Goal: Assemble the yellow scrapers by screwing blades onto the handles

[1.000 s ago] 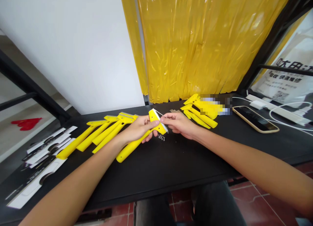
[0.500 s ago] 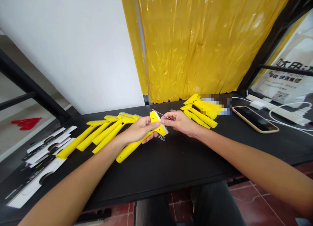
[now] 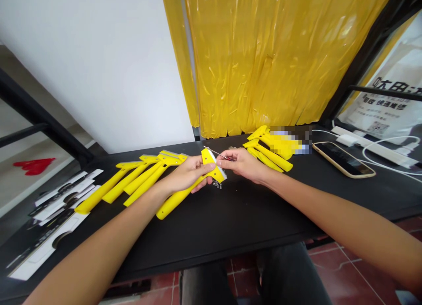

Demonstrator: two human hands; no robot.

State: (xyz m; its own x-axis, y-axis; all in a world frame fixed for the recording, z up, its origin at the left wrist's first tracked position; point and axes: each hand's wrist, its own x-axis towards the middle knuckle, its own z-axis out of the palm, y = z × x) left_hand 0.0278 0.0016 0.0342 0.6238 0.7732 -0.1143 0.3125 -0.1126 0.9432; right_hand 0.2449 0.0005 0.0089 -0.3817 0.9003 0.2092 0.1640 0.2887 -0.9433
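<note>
My left hand (image 3: pixel 191 172) is closed around the neck of a yellow scraper (image 3: pixel 180 201), its thumb lying on the head. The scraper's handle slants down to the left, and a pale metal strip runs along the head's edge. In my right hand (image 3: pixel 242 163) a thin screwdriver (image 3: pixel 216 153) is pinched, its shaft pointing up and left across the scraper's head. The fingertips of that hand touch or nearly touch the metal edge; contact is unclear. Small metal screws or nuts (image 3: pixel 216 185) lie just under the head, partly hidden.
Several yellow scrapers (image 3: pixel 120 182) lie in a row on the left of the black table (image 3: pixel 231 226), beside white-and-black card packages (image 3: pixel 49 248). More yellow scrapers (image 3: pixel 272 154) lie at the back right. A phone (image 3: pixel 343 157), a power strip (image 3: pixel 376 142) and white cables are farther right.
Both hands keep nearly the same hold and place. The screwdriver's shaft tip sits very slightly lower and to the left; the view has shifted a little.
</note>
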